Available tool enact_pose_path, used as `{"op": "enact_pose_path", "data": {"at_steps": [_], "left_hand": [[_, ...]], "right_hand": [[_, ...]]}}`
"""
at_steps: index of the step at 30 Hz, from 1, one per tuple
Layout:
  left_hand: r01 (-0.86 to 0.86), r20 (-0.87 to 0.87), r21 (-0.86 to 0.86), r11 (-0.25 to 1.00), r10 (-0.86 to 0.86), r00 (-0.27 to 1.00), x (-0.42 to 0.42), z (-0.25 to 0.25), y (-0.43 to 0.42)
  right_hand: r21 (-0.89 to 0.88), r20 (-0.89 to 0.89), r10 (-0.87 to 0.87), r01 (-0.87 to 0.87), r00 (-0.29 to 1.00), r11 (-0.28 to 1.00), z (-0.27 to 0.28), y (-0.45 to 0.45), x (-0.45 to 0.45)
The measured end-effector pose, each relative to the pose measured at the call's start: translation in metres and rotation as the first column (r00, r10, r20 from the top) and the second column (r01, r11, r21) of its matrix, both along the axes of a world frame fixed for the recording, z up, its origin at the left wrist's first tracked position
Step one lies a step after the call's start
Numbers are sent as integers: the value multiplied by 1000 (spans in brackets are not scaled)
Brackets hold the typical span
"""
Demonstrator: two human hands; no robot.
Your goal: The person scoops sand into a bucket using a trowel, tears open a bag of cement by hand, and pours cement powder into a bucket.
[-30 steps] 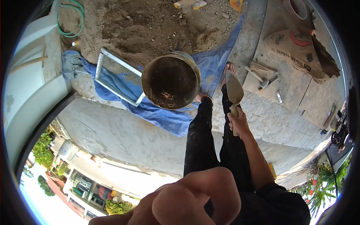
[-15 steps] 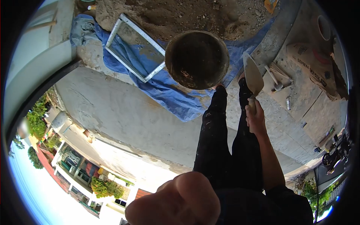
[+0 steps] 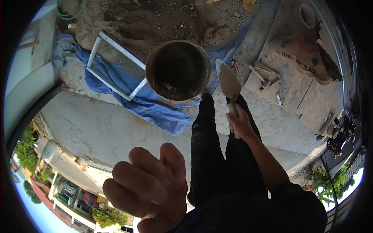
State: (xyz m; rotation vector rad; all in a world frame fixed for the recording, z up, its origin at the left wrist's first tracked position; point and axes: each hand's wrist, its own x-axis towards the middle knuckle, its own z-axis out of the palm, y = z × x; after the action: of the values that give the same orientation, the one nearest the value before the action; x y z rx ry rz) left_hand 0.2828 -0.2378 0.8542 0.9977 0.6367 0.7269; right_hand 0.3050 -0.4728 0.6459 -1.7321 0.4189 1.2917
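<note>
My right hand (image 3: 241, 123) is wrapped round the wooden handle of a pointed trowel (image 3: 229, 81). Its metal blade points away from me, just right of a dark round bucket (image 3: 178, 72) with a stained inside. Close to the camera, my left hand (image 3: 151, 186) is raised with the palm partly showing. Its fingers are loosely curled, with gaps between some of them, and I see nothing in it. Beyond the left hand, a white rectangular frame (image 3: 116, 64) lies on a blue tarp (image 3: 155, 112), which also runs under the bucket.
Sandy soil (image 3: 155, 23) spreads beyond the bucket. At right, a hammer (image 3: 259, 75) lies near a torn brown cement sack (image 3: 299, 56) and a pale round container (image 3: 307, 16). A green hose (image 3: 70, 16) curls at far left. A motorcycle (image 3: 342, 134) stands at the right edge.
My left hand has come up further into view, its curled fingers now visible. The view has shifted, so the bucket, frame and sack appear further left. The right hand still grips the trowel.
</note>
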Motion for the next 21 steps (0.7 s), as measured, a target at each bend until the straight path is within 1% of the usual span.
{"op": "enact_pose_path", "data": {"at_steps": [1,2,3,4,5,7,8,9,10,11,12,13,14,15,16,17,18,19,20,21], "left_hand": [[-53,-38,31,998,54,998,6,-16,-10],[93,-194,85,992,-75,978,-7,-39,-12],[242,-354,129,962,-183,917,-26,-66,-12],[373,-513,42,927,-301,804,-35,-84,-21],[485,-647,-55,873,-401,648,-42,-101,-31],[596,-633,-346,725,-649,422,-50,-131,-58],[546,-597,-458,701,-698,396,-46,-143,-77],[486,-558,-566,667,-743,370,-40,-151,-95],[517,-552,-555,652,-754,357,-31,-158,-104],[354,-428,-747,563,-815,391,-17,-165,-113],[180,-303,-892,414,-845,442,-4,-172,-123],[210,-290,-890,405,-857,426,9,-179,-132],[276,-282,-871,406,-874,396,21,-186,-139],[336,-279,-850,405,-889,363,33,-189,-147],[363,-328,-823,438,-887,327,48,-187,-154],[379,-326,-820,428,-895,306,60,-188,-162],[312,-356,-825,470,-863,358,71,-189,-170],[243,-390,-826,508,-827,405,82,-190,-176],[268,-406,-803,532,-818,407,93,-197,-182],[285,-405,-802,524,-829,385,98,-209,-187]], "right_hand": [[24,-57,-65,67,996,997,4,-1,1],[33,-88,-110,114,990,993,8,-1,3],[25,-100,-155,158,983,987,11,-2,5],[20,-91,-166,168,982,986,13,-4,5],[19,-83,-179,181,980,983,14,-7,6],[-96,29,-13,16,1000,995,14,-16,4],[-121,31,56,-52,998,991,22,-16,10],[-111,300,249,-225,921,968,13,-28,-4],[-66,300,239,-230,923,971,17,-32,-5],[-23,305,231,-235,924,972,18,-35,-2],[-37,432,293,-308,853,951,18,-38,-3],[-66,547,351,-379,760,923,17,-42,-2],[-76,560,334,-354,759,932,20,-48,2],[-139,680,406,-437,610,889,26,-53,8],[-217,770,464,-504,438,836,34,-60,24],[-220,773,452,-481,444,849,41,-73,44],[-63,548,348,-377,760,924,51,-88,71],[54,232,193,-210,954,976,54,-105,96],[141,293,13,-57,956,988,51,-130,117],[61,318,-115,100,941,993,48,-156,139]]}}
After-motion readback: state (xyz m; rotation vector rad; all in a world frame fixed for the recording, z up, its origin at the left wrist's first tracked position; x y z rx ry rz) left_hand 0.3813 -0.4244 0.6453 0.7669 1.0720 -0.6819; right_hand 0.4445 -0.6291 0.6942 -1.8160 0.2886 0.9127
